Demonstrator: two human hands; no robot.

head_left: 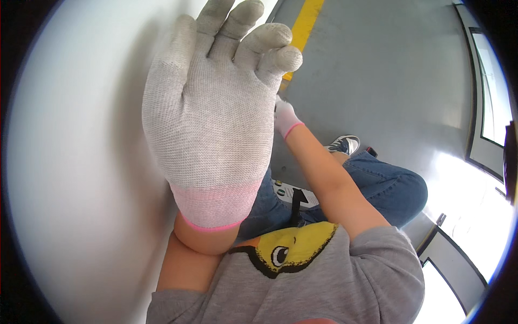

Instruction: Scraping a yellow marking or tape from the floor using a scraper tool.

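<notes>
Left hand (218, 116) loosely spread beside the white panel (70, 151) — likely stiff, slick, best edge-held; right hand (286, 117) half-hidden — grip unclear.

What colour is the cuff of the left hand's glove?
The cuff is pale pink, with a brighter pink edge; head view.

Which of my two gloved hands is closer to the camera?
Your left hand: it appears far larger, palm showing, and partly hides your right hand, whose glove looks small beyond it.
</notes>
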